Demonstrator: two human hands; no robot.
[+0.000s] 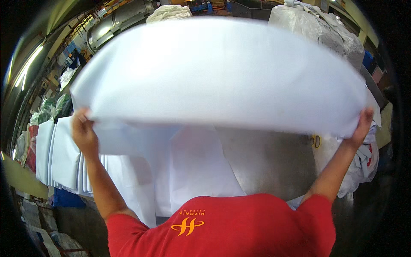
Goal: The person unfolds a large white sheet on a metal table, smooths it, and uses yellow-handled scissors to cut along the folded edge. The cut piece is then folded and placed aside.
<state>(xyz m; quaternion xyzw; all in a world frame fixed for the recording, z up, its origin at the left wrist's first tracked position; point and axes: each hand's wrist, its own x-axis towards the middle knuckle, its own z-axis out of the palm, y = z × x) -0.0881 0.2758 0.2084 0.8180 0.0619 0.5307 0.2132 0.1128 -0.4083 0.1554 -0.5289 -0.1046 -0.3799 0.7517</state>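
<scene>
A wide white cloth is held raised and spread across most of the upper view, its lower edge fairly straight. My left hand grips its left corner, fingers closed on the fabric. At the other end, my right hand is closed on the right corner. Beneath, more white cloth lies over a grey metal table. A stack of folded white cloths sits at the left. Yellow-handled scissors show near the table's right side.
Large plastic-wrapped bundles stand behind at the back right, and a pile of wrapped linen lies at the right. Green bundles and a blue item are at the left. A metal cylinder stands at the back left.
</scene>
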